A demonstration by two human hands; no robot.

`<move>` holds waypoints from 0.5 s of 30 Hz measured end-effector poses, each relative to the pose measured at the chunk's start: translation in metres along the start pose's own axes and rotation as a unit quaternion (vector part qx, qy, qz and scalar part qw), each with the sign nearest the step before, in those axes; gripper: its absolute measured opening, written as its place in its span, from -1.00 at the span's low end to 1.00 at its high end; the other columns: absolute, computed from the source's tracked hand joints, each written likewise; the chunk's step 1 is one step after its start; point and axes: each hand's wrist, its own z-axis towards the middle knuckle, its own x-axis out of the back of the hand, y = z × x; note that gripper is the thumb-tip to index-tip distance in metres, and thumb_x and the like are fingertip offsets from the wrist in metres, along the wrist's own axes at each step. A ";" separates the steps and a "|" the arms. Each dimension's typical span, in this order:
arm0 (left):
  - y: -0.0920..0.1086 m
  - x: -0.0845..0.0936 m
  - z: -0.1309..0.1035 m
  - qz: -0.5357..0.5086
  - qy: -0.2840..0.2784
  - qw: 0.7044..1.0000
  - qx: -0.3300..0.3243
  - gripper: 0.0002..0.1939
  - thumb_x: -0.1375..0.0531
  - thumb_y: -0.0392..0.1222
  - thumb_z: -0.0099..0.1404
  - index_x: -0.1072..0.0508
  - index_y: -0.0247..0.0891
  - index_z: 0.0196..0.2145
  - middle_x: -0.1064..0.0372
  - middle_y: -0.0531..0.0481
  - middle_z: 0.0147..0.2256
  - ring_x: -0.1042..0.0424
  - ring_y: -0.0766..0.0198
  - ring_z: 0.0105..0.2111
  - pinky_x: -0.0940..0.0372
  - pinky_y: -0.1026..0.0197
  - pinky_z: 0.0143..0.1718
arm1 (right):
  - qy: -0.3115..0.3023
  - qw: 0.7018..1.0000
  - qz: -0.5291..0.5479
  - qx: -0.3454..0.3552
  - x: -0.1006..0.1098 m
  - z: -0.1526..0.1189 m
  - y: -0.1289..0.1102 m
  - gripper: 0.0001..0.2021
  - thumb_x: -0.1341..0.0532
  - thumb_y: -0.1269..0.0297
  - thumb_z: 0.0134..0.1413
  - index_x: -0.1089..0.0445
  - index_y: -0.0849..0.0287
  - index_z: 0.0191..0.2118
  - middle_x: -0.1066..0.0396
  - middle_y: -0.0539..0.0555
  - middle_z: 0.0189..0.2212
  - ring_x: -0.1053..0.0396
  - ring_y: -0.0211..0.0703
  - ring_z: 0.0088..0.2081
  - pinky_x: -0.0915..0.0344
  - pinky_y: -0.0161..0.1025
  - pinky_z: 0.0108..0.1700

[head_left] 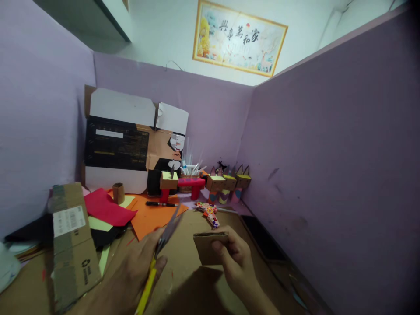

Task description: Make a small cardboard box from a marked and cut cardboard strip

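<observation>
Cutter (159, 250) in the left hand (141, 257), card (204, 253) in the right hand (235, 257)

From my end of the link, the purple walls (328, 153) fill most of the view, rising beyond the hands and to both sides of them. A cardboard sheet (185, 245) spreads under both hands. Well past the left hand stands a flattened box (114, 148); out to that hand's left lies a taped carton (68, 258). Orange paper (147, 218) and red paper (108, 208) lie beyond the left hand.

Down at the small end, the left hand grips the cutter by its yellow handle, blade pointing up and away. The right hand pinches the card by its right end, thumb on the near face, fingers behind. Blade and card are apart.

To handle this pair well, I would hold the card square and firm, tuck the right fingertips back from its free left end, and angle the blade clear of that hand. Bracing the card on the sheet would steady it; its shadow suggests to me that it is lifted.

The card juts leftward from the right thumb, between the two hands, nearer than the patterned piece (210, 213) just beyond the right hand.
</observation>
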 end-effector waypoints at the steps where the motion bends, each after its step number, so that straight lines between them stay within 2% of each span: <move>1: 0.000 0.002 0.000 0.014 -0.005 1.000 -0.023 -0.63 0.07 -0.15 0.29 -0.21 -0.12 0.04 -0.35 -0.09 -0.06 -0.33 0.07 -0.04 -0.28 0.09 -0.09 | 0.000 1.000 -0.010 0.001 0.000 0.000 0.000 -0.83 -0.12 0.27 0.03 -0.43 0.19 -0.41 -0.41 0.02 -0.53 -0.32 -0.20 -0.47 -0.20 -0.35 -0.43; 3: -0.001 0.007 0.001 0.034 -0.027 0.996 -0.071 -0.59 0.09 -0.21 0.29 -0.14 -0.10 0.09 -0.31 -0.11 -0.04 -0.30 0.05 -0.03 -0.25 0.03 -0.07 | 0.008 1.000 -0.024 -0.006 0.001 -0.001 0.001 -0.84 -0.14 0.27 0.00 -0.45 0.20 -0.41 -0.42 0.03 -0.54 -0.33 -0.18 -0.47 -0.20 -0.34 -0.43; 5: -0.004 0.011 0.002 0.046 -0.048 0.991 -0.118 -0.58 0.08 -0.25 0.28 -0.10 -0.10 0.10 -0.34 -0.11 -0.12 -0.36 0.08 -0.13 -0.27 0.05 -0.15 | 0.005 0.999 -0.037 -0.012 0.002 -0.001 0.002 -0.84 -0.15 0.27 -0.01 -0.47 0.20 -0.39 -0.43 0.03 -0.53 -0.35 -0.15 -0.45 -0.21 -0.33 -0.40; 9: -0.009 0.014 0.003 0.093 -0.042 0.978 -0.184 -0.64 0.01 -0.24 0.28 -0.13 -0.14 0.04 -0.37 -0.12 -0.17 -0.40 0.12 -0.22 -0.28 0.12 -0.23 | -0.026 0.998 -0.049 -0.008 0.006 0.001 0.001 -0.82 -0.13 0.29 0.02 -0.46 0.20 -0.41 -0.41 0.02 -0.56 -0.33 -0.17 -0.47 -0.20 -0.34 -0.43; 12: -0.014 0.012 0.001 0.127 -0.032 0.975 -0.178 -0.66 -0.01 -0.26 0.29 -0.15 -0.18 0.03 -0.38 -0.12 -0.16 -0.41 0.15 -0.21 -0.28 0.15 -0.19 | -0.022 0.999 -0.038 -0.021 0.006 0.003 -0.003 -0.81 -0.13 0.26 0.02 -0.41 0.21 -0.49 -0.35 -0.01 -0.60 -0.27 -0.23 -0.52 -0.17 -0.37 -0.48; 15: -0.018 0.009 0.000 0.150 -0.042 0.977 -0.144 -0.61 0.07 -0.37 0.28 -0.14 -0.24 0.07 -0.37 -0.15 -0.11 -0.35 0.12 -0.08 -0.24 0.10 -0.07 | -0.024 0.999 -0.025 -0.038 0.004 0.002 -0.007 -0.80 -0.14 0.25 0.00 -0.38 0.21 -0.54 -0.33 -0.01 -0.62 -0.25 -0.24 -0.53 -0.16 -0.38 -0.50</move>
